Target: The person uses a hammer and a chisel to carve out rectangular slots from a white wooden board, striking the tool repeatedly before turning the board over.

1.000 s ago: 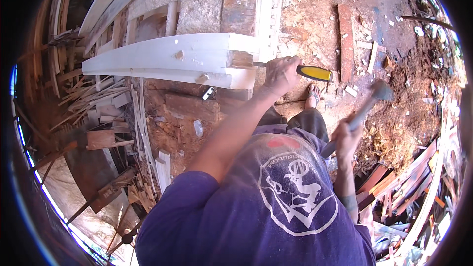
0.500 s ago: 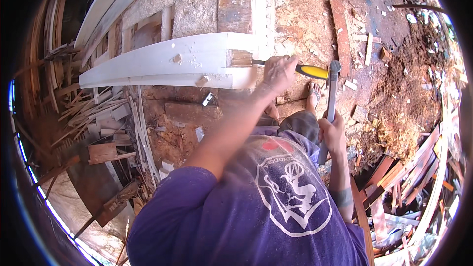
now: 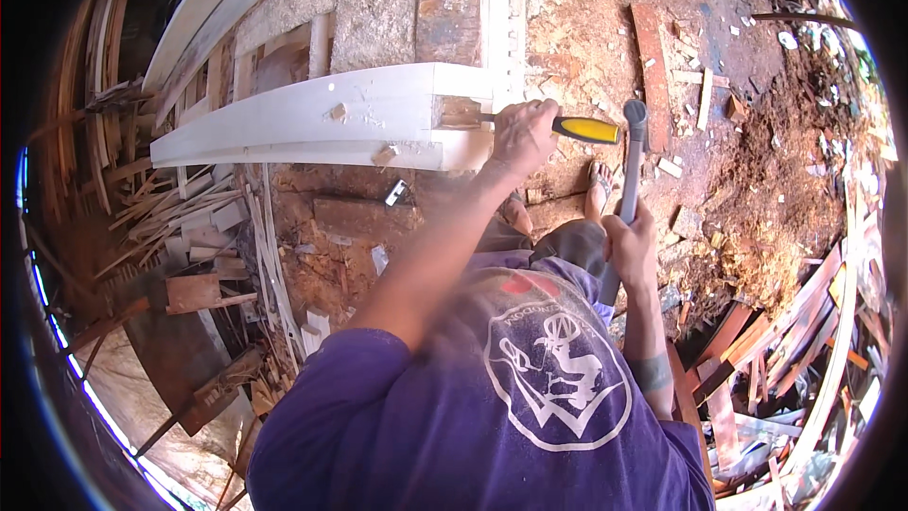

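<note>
Yellow-and-black chisel (image 3: 586,130) held level in the left hand (image 3: 525,137), fist wrapped firmly around it, no gap seen; how the fingertips sit underneath, can't tell. Right hand (image 3: 632,241) closed firmly around the shaft of a grey hammer (image 3: 635,161), thumb over it.

Change: hammer head was blurred and swung out to the right, then up at the chisel's butt; now it stands just beyond the butt, slight gap. Left hand and chisel have edged toward the timber, and less blade shows. Judged: a blow has just landed and the edge probably bit a little further; cut looks unfinished, recess floor rough.

Position: white timber beam (image 3: 303,123) runs leftward from the left fist, its near end just beside the knuckles. Brown recess (image 3: 460,113) at that end, blade pointing into it; tip hidden.

Materials: beam has a pale, smooth, gently curved face, crisp edges, tapering away from the grip. Recess raw, ragged-grained, darker than the face. Wood chip (image 3: 338,112) on the face, blocky, well left of the fist. Chisel handle rounded, glossy-looking; hammer shaft straight, dull grey, head stubby and round-faced. Right of the hammer grip: crumbly brown shavings (image 3: 757,265). Above it, flat reddish plank (image 3: 651,76), dusty.
</note>
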### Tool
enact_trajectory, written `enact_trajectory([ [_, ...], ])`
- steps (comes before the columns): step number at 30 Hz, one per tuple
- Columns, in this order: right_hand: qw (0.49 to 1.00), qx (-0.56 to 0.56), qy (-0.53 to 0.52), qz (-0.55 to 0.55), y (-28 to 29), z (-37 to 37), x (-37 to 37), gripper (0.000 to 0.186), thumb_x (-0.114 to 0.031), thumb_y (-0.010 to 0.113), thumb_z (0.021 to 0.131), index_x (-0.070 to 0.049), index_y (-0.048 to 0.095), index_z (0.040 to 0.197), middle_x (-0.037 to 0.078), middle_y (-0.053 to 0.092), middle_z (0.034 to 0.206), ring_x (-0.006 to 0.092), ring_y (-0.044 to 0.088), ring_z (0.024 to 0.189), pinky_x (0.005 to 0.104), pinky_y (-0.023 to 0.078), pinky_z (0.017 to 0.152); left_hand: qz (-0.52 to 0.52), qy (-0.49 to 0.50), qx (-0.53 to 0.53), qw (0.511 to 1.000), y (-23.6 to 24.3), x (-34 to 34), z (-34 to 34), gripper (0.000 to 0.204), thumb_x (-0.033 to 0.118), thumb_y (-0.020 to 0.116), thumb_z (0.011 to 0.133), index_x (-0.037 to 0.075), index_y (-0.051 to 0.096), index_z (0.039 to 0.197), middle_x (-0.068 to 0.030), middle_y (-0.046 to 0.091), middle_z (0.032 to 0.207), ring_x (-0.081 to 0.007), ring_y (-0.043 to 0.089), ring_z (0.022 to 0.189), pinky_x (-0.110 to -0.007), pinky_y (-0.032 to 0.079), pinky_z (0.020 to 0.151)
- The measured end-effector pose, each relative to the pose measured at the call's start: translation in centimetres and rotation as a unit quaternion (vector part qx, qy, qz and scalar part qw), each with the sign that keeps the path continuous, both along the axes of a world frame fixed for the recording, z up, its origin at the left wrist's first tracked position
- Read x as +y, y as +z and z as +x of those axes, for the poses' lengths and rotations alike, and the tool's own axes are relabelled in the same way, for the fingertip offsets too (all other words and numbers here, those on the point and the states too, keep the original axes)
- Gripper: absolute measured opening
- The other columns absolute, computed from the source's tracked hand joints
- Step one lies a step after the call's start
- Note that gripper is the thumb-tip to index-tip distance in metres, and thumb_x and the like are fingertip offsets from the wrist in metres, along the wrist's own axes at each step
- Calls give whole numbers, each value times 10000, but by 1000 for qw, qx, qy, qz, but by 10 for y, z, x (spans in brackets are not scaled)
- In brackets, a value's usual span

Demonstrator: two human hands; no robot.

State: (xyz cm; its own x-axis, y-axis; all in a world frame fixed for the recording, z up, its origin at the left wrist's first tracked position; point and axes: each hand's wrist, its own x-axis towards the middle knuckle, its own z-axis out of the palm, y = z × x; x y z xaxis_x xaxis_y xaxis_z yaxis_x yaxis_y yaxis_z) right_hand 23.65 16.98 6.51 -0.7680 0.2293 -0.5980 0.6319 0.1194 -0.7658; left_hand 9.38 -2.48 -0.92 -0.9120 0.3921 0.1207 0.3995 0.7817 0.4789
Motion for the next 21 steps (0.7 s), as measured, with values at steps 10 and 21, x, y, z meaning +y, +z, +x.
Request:
enact_trajectory([
  [10,982,86,-162,-39,-15,10,2,32,-50,555,870,-27,548,892,22,532,629,82,485,479,258,430,425,12,49,-17,999,17,1,-15,188,45,705,787,69,663,969,-140,716,831,-329,712,799,-456,535,747],
  [21,924,220,-310,-32,23,-21,21,140,-55,515,877,-111,488,751,-14,468,552,32,413,446,239,407,426,22,72,-18,997,15,-7,-16,187,115,731,800,97,695,983,-118,721,803,-339,711,763,-471,543,716],
])
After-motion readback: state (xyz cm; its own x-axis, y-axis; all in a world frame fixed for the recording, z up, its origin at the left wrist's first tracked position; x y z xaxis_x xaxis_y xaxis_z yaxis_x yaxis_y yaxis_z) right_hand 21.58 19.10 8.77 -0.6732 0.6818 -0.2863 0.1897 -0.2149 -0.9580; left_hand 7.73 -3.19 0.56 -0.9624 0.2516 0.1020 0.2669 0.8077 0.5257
